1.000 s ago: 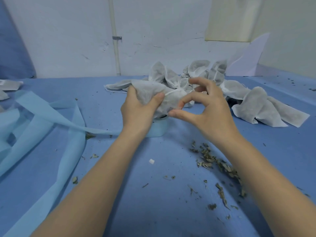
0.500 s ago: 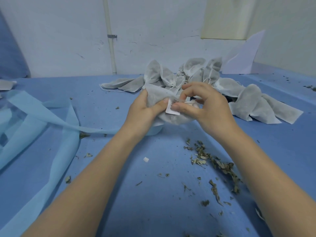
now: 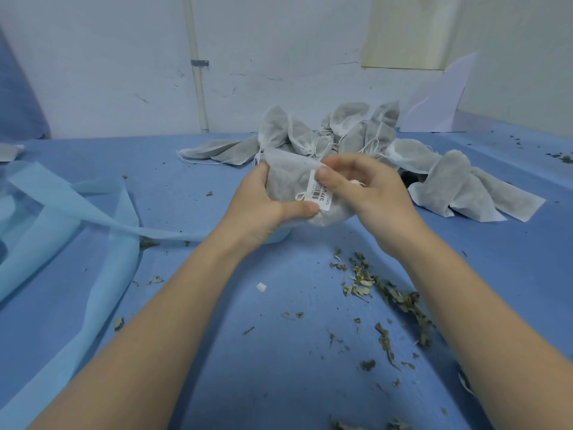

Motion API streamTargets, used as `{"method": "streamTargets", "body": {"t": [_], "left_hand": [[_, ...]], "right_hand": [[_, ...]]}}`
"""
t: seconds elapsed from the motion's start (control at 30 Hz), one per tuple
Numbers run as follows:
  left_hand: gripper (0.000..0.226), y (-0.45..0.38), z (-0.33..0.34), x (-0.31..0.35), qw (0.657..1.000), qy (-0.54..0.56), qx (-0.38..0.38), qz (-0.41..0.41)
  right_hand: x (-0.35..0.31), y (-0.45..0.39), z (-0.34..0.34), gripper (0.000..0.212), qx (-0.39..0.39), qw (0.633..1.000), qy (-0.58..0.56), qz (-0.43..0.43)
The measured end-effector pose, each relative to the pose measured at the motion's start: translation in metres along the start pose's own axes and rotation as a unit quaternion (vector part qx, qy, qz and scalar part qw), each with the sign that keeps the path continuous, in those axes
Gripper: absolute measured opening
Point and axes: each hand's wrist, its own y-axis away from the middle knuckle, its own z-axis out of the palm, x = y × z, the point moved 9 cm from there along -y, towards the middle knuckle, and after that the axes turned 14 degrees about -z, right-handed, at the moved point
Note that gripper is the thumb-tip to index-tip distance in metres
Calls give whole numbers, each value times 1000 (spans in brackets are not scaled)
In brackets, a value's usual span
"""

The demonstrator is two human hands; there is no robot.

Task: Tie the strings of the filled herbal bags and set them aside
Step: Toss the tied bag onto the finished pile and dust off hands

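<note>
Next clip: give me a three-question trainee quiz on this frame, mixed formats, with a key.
1. True or false: the left hand grips the herbal bag.
2. What does the right hand pinch? A) the barcode label B) a leaf C) blue fabric
3. Fill in: loose dried leaves lie on the blue table below the ____ forearm.

Key: 1 true; 2 A; 3 right

The blue counter (image 3: 310, 383) carries a heap of white bags (image 3: 356, 131) at upper centre, pale blue strips (image 3: 62, 212) at left, and dried leaves (image 3: 387, 293) (scattered) at lower right.
</note>
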Motion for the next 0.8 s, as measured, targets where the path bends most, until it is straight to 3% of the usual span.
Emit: {"method": "streamTargets", "body": {"t": [0.17, 0.27, 0.37, 0.5, 0.57, 0.67, 0.8], "left_hand": [[52, -1, 6, -3, 1000, -4, -22, 8], [58, -1, 6, -5, 1000, 16, -11, 3], [55, -4, 2, -9, 996, 81, 2, -32], [45, -4, -4, -13, 981, 179, 23, -70], [28, -2, -12, -17, 973, 202, 78, -82], [14, 2, -26, -26, 955, 215, 167, -116], [18, 9, -38, -37, 931, 247, 221, -155]], "right_hand": [[6, 2, -2, 8, 37, 999, -26, 26], [6, 2, -2, 6, 57, 998, -1, 13], [7, 3, 9, 7, -9, 999, -33, 22], [4, 7, 22, 27, -82, 992, -90, 24], [4, 7, 22, 39, -54, 996, -72, 18], [13, 14, 13, 54, 56, 995, -48, 60], [25, 26, 41, 37, 91, 965, -201, 139]]}}
